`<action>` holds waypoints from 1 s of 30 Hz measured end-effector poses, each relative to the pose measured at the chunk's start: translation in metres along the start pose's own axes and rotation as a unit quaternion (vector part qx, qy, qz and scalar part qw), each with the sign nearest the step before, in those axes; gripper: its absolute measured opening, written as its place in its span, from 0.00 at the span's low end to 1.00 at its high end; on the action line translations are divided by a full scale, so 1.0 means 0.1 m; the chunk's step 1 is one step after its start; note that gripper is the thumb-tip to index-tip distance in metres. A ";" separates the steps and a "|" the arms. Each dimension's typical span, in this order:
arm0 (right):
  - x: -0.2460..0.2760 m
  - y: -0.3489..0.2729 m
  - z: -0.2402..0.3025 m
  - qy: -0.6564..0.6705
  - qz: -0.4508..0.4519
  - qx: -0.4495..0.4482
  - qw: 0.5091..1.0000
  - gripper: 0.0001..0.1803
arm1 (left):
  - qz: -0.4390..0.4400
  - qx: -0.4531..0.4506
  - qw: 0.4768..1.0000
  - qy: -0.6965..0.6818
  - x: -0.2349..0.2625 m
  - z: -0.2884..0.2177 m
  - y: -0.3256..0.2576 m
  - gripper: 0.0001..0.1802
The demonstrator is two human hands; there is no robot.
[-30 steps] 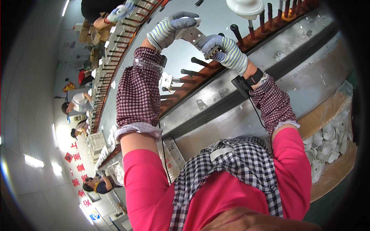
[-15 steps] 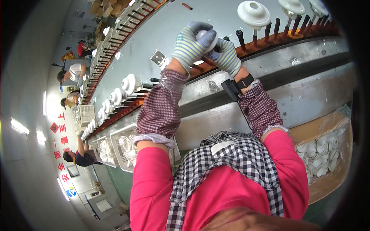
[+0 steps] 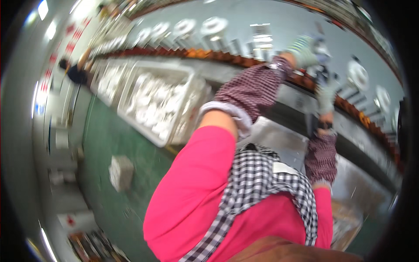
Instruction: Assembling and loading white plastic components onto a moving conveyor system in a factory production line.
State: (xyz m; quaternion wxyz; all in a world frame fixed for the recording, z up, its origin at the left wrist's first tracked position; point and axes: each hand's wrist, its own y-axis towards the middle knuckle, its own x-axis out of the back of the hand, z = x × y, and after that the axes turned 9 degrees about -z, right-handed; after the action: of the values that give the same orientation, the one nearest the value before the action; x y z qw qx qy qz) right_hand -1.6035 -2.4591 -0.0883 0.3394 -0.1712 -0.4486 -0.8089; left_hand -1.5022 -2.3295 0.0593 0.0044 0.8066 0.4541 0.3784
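At twelve to one o'clock stretches the pale blue surface (image 3: 281,17); at ten, a crate (image 3: 139,128) of white pieces (image 3: 157,98). Near two, the left hand (image 3: 303,52) and right hand (image 3: 326,94) sit close together, too blurred to tell whether spread or pinching. Near them: a white disc (image 3: 358,76) at two, a silvery plate (image 3: 262,39) at one.

Pink top (image 3: 183,174); black-and-white checked apron (image 3: 248,183); maroon checked oversleeves (image 3: 248,92); striped gloves (image 3: 302,50).

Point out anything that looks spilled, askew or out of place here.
One possible oddity: a pale boxy object sits alone on the green floor, away from the white crate. Blur hides what it is.
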 end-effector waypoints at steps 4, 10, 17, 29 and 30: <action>0.31 -0.64 0.04 0.330 0.025 -0.238 0.913 0.22 | -0.106 -0.097 0.987 0.071 0.62 0.22 -0.84 0.37; 0.73 -2.04 0.13 0.179 0.125 -0.463 0.859 0.20 | -0.248 0.114 0.958 0.083 2.61 1.48 -2.56 0.41; 0.41 -2.41 0.26 0.118 0.166 -0.555 0.807 0.21 | -0.208 0.599 0.716 0.292 5.06 3.12 -4.15 0.50; 0.72 -2.54 0.64 0.058 0.272 -0.467 0.839 0.17 | -0.157 0.720 0.673 0.065 4.64 3.40 -4.15 0.54; 0.76 -2.60 0.64 0.077 0.259 -0.479 0.835 0.16 | -0.137 0.730 0.660 0.112 4.65 3.42 -4.18 0.53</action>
State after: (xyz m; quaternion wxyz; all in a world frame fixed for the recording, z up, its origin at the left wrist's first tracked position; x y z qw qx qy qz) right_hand -1.8418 -2.3394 -0.1682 0.4455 -0.3598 0.0836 -0.8156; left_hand -1.4564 -1.6262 -0.0494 -0.5848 0.4316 0.6868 0.0079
